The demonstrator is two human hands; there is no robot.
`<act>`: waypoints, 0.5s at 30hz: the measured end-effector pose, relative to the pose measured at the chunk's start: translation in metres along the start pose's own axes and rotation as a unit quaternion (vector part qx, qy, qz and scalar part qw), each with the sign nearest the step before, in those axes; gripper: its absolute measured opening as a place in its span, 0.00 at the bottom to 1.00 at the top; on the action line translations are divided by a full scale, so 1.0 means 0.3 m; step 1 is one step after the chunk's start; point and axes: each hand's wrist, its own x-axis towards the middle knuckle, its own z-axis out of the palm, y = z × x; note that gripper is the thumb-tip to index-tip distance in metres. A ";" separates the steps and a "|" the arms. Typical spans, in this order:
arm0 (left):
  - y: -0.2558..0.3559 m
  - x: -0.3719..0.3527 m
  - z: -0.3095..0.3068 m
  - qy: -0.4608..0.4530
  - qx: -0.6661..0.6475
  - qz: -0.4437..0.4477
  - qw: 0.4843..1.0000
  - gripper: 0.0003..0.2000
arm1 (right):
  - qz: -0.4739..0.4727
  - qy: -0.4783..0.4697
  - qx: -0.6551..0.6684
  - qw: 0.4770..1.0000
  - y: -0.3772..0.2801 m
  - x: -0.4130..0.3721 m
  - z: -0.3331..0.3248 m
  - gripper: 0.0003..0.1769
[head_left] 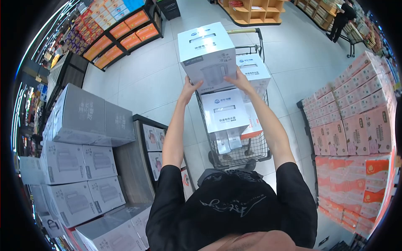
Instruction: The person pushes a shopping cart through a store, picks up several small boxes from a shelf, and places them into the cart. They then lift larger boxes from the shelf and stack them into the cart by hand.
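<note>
A white kettle box [209, 54] is held between my two hands above the far part of a wire shopping cart [247, 157]. My left hand [191, 88] grips its lower left side, and my right hand [239, 80] its lower right side, thumbs on the near face. Two similar white boxes are in the cart: one [224, 109] just below the held box, another [253, 71] at the far right. Lower in the cart lie an orange and white package [252, 121] and small clear-looking packs [228, 142]. The underside of the held box is hidden.
Stacked kettle boxes [79, 161] stand at the left beside a dark display stand [136, 154]. Pink cartons [351, 113] are piled at the right. Orange-boxed shelves [121, 37] and a wooden shelf [251, 14] are farther off. A person [343, 19] stands by another cart.
</note>
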 end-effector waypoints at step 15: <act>0.036 0.224 0.011 0.019 -0.132 0.046 0.990 0.34 | 0.035 0.054 -0.113 0.991 0.014 0.216 -0.024 0.41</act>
